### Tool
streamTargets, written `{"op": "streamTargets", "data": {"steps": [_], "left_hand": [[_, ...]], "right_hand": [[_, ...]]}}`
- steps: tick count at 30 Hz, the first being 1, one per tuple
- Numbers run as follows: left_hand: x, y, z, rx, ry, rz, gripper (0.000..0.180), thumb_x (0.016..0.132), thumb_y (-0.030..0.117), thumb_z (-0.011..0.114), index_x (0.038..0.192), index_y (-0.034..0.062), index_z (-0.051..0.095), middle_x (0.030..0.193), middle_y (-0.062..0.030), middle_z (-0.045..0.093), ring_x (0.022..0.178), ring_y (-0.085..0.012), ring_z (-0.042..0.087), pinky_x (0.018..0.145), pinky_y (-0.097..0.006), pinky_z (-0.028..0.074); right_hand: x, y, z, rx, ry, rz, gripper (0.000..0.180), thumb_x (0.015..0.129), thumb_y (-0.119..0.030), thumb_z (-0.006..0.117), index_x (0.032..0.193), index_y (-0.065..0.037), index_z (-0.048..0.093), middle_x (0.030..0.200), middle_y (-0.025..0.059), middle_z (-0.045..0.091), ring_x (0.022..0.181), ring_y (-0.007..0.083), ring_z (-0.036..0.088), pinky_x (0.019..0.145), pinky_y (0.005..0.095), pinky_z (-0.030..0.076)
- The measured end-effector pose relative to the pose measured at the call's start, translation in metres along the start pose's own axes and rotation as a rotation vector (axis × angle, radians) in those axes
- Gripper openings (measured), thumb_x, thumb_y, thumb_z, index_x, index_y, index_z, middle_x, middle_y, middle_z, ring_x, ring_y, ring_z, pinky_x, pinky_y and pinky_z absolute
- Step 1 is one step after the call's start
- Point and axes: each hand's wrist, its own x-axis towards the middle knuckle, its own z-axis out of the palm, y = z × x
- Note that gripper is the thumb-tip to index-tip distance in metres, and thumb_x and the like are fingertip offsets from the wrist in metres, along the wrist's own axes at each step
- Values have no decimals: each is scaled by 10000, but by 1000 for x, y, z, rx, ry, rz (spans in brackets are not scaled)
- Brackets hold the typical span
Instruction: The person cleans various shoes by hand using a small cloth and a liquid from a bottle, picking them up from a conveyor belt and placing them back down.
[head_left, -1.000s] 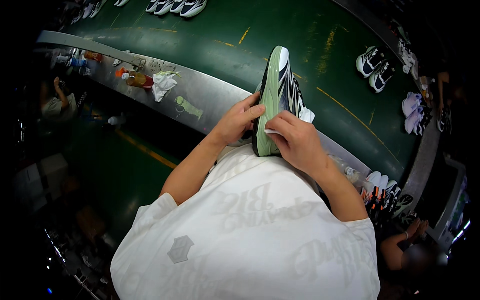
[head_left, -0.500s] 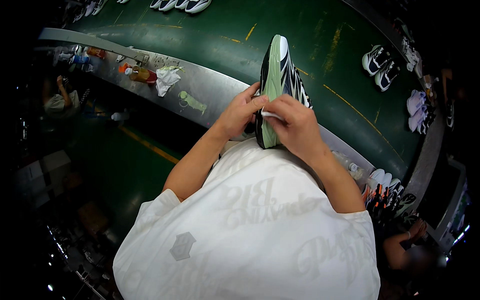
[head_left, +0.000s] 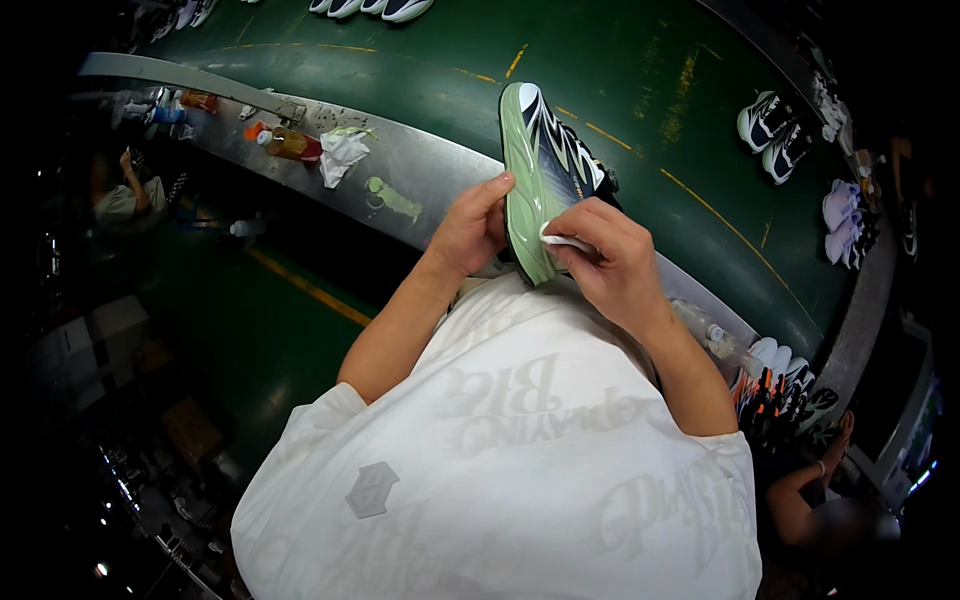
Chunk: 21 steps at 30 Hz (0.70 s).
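Largest of all, the green surface (head_left: 605, 80), curving across the upper view with worn yellow marks. Along its near side, a metal ledge (head_left: 435, 182); below that, a white shirt (head_left: 520, 440). Off to the right on the green surface, a navy pair (head_left: 760, 122), and near the far right edge a lilac pair (head_left: 842, 208), both well apart from the hands.

Next, the shoe (head_left: 530, 195), held up over the ledge: toe pointing away, heel just beside the shirt, tilted to show pale green sidewall and part of the dark upper. Around the sole side, the left hand (head_left: 468, 232), gripping, thumb at the edge, fingers mostly hidden. Opposite, the right hand (head_left: 615, 245), thumb and forefinger pinching a cloth (head_left: 568, 242).

Smaller, on the ledge to the left: an amber bottle (head_left: 292, 144), a crumpled tissue (head_left: 342, 158) beside it, a pale green smear (head_left: 393, 198). Smallest, that cloth, a folded white scrap at the sidewall's heel half (touching or just above, hard to tell).

As for progress, apparently partway through work on this side: sole and upper already joined, sidewall glossy, no plain blemish visible. Probably left: at least the spot by the cloth. Impossible to judge the rest, with the far side out of sight.
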Motion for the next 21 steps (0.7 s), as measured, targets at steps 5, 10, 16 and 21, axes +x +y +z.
{"op": "streamTargets", "data": {"steps": [5,10,16,21], "left_hand": [[-8,10,13,41,-45,55,418,1065,318,440,1282,-8,585,1182,-132,696,1056,-182,684,927,-341,555],[-9,18,10,68,14,106,445,1049,308,474,1330,-32,536,1175,-106,689,1050,-144,676,897,-302,548],[-18,27,24,162,-113,252,611,1023,336,525,1461,-62,374,1301,-122,617,1157,-158,629,964,-287,515],[-26,25,27,185,-98,255,700,983,375,592,1467,-74,358,1318,-140,599,1174,-166,615,983,-276,499]], "right_hand": [[-5,0,6,-287,-103,-205,164,761,-5,735,888,-81,664,859,51,644,712,251,657,602,358,522],[-23,-1,0,-262,-194,-224,180,751,-4,739,891,-91,667,878,32,653,715,237,662,598,347,526],[-33,-3,-19,-98,-10,-51,259,716,76,755,933,-56,703,921,63,673,712,223,670,618,307,546],[-42,4,-37,-13,151,72,228,739,133,715,932,16,687,899,104,660,786,180,643,650,270,512]]}}
